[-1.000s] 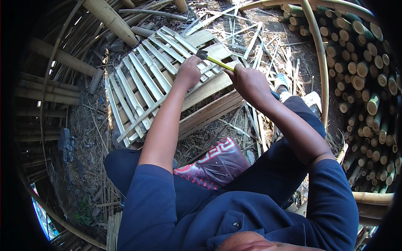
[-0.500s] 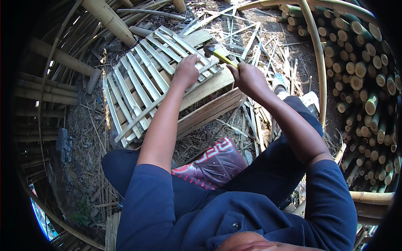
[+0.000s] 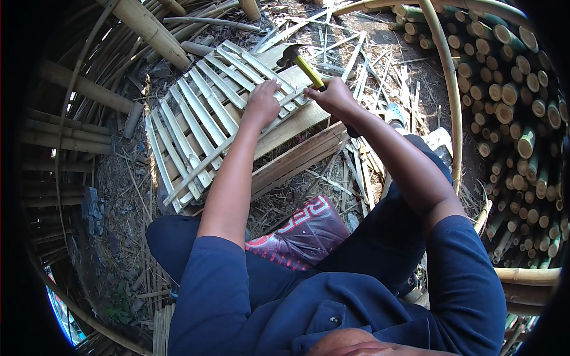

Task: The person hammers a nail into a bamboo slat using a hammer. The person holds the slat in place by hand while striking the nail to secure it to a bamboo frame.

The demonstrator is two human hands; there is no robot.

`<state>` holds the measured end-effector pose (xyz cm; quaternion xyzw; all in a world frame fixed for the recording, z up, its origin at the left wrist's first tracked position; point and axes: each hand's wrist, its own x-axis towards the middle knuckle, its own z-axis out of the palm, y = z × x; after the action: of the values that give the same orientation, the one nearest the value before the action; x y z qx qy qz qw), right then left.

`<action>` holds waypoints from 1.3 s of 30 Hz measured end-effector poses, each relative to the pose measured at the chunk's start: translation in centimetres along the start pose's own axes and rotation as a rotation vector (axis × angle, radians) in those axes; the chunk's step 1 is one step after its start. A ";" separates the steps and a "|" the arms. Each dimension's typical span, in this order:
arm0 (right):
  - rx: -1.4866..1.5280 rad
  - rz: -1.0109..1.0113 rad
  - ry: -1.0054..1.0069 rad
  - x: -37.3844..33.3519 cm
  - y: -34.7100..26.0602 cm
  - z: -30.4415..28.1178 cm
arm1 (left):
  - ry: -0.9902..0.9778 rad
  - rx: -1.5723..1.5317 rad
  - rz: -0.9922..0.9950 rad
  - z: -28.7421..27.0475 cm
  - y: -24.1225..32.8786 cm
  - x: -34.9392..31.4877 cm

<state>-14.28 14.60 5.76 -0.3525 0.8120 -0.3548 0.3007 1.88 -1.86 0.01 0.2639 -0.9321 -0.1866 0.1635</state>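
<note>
1. a hammer with a yellow handle and a dark head is held in the right hand; the grip is closed around the lower end of the handle, and the head is raised above the far edge of the slat panel.
2. the left hand is pressed on the panel, its fingers curled down onto the slats; whether something small is pinched there cannot be told.
3. the panel, made of pale bamboo slats, is laid tilted across wooden planks on the littered ground.
4. a patterned red cloth is seen between the knees.
5. cut bamboo poles are stacked end-on at the right.
</note>
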 end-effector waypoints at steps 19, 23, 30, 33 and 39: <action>0.002 0.079 0.082 4.0 -0.9 3.5 | 0.014 -0.009 -0.017 0.8 -0.4 0.2; 0.020 0.016 0.037 4.2 -0.5 3.0 | 0.021 -0.012 -0.007 0.7 -0.2 0.0; -0.082 -0.038 0.016 3.0 -1.7 2.5 | 0.062 -0.036 0.030 0.3 -0.7 0.0; -0.118 -0.039 0.013 3.2 -1.0 2.2 | 0.047 -0.129 0.074 0.0 0.2 0.2; -0.176 -0.101 -0.003 2.6 -0.9 2.4 | 0.057 -0.207 0.079 -0.6 0.8 -0.1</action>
<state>-13.72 11.22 4.51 -0.4188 0.8207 -0.2963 0.2515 1.84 -1.34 0.88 0.2139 -0.9125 -0.2677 0.2235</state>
